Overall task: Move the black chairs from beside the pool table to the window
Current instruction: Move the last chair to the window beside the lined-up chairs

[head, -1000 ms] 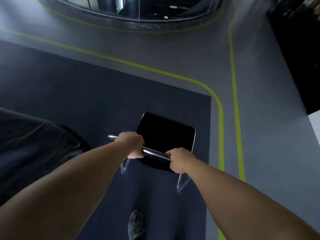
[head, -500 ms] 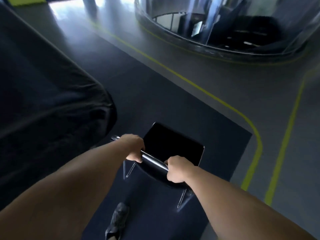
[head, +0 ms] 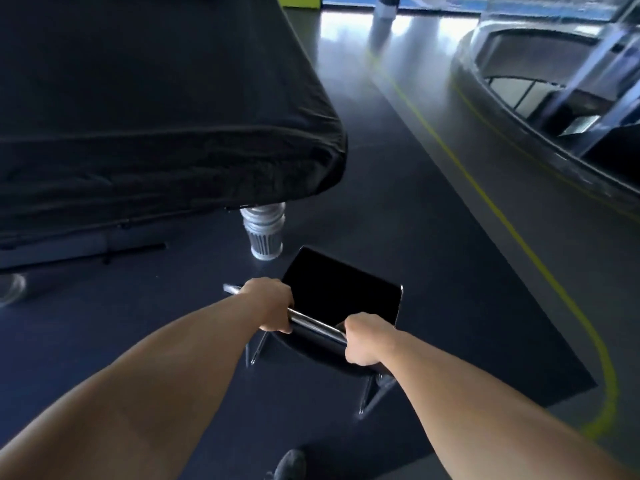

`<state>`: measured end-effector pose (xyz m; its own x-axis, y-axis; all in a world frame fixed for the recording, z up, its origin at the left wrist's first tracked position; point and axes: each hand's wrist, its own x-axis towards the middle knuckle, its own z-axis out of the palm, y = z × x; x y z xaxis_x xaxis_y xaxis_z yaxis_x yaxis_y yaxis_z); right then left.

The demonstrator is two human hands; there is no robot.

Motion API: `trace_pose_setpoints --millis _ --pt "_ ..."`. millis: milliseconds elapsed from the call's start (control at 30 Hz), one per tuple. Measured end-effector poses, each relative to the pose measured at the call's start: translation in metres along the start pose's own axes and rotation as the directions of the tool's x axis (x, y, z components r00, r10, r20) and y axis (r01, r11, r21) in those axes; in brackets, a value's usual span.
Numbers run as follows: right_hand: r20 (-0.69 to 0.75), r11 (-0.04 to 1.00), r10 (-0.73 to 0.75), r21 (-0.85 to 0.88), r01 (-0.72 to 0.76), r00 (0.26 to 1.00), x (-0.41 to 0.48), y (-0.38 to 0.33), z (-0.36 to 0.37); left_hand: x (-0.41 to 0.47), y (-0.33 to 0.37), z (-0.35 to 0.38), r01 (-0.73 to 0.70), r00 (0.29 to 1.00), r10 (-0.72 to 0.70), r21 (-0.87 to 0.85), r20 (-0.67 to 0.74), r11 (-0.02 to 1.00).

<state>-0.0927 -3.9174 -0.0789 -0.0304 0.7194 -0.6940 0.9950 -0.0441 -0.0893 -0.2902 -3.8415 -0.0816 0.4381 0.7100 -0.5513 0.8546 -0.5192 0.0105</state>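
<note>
A black chair (head: 341,294) with a chrome top rail and thin chrome legs stands in front of me on the dark carpet. My left hand (head: 272,303) is closed around the left part of the rail, my right hand (head: 363,342) around the right part. Whether the chair's legs touch the floor is unclear. The pool table (head: 138,109), under a black cover, fills the upper left, its silver leg (head: 265,233) just beyond the chair. A bright window strip (head: 433,3) shows at the far top.
A curved metal and glass railing (head: 540,133) around a floor opening runs along the right. Yellow lines (head: 502,216) mark the grey floor beside the dark carpet (head: 415,209), forming an aisle toward the window. My shoe (head: 289,464) is at the bottom.
The view has swung left with the chair still in both hands. The pool table now looms large at the left, and the window has come into sight ahead.
</note>
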Motion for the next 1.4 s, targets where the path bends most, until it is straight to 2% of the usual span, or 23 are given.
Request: trace_pose_setpoints --millis 267,400,467,633,733,767,900,1000,1100,1233,1300,1400 --pt "0.104 0.977 -0.151 -0.138 0.164 0.983 -0.049 -0.018 0.037 -0.101 0.033 0.071 0.222 0.974 -0.225 -0.202 0.009 0.954" --pt "0.161 0.939 -0.281 -0.155 0.306 0.946 -0.060 -0.027 0.044 -0.139 0.048 0.096 0.335 0.939 -0.342 -0.311 0.031 0.890" --pt "0.188 0.897 -0.345 -0.223 0.382 0.920 -0.061 -0.033 0.043 -0.154 0.056 0.107 0.408 0.907 -0.418 -0.360 0.056 0.839" --pt "0.265 0.745 -0.475 -0.386 0.544 0.839 -0.057 -0.042 0.033 -0.180 0.084 0.122 0.585 0.782 -0.613 -0.479 0.116 0.655" --pt "0.273 0.643 -0.543 -0.474 0.602 0.794 -0.049 -0.040 0.025 -0.182 0.110 0.132 0.684 0.665 -0.726 -0.536 0.177 0.495" --pt "0.291 0.583 -0.565 -0.521 0.624 0.772 -0.045 -0.042 0.022 -0.184 0.123 0.137 0.717 0.604 -0.770 -0.562 0.204 0.413" --pt "0.169 0.507 -0.657 -0.623 0.596 0.734 -0.034 -0.044 0.022 -0.184 0.136 0.142 0.746 0.512 -0.826 -0.600 0.238 0.290" --pt "0.115 0.419 -0.741 -0.691 0.589 0.662 -0.017 -0.054 0.025 -0.187 0.145 0.146 0.776 0.456 -0.858 -0.579 0.238 0.251" --pt "0.144 0.327 -0.780 -0.736 0.593 0.609 -0.002 -0.076 0.027 -0.199 0.150 0.158 0.803 0.384 -0.900 -0.556 0.208 0.214" --pt "0.181 0.237 -0.809 -0.770 0.592 0.559 0.016 -0.107 0.021 -0.213 0.153 0.174 0.794 0.248 -0.949 -0.602 0.195 0.084" --pt "0.192 0.198 -0.829 -0.778 0.597 0.525 0.024 -0.118 0.017 -0.211 0.153 0.176 0.798 0.196 -0.965 -0.601 0.175 0.053" --pt "0.199 0.144 -0.864 -0.782 0.606 0.463 0.039 -0.127 0.015 -0.198 0.147 0.170 0.828 0.158 -0.968 -0.560 0.195 0.023"
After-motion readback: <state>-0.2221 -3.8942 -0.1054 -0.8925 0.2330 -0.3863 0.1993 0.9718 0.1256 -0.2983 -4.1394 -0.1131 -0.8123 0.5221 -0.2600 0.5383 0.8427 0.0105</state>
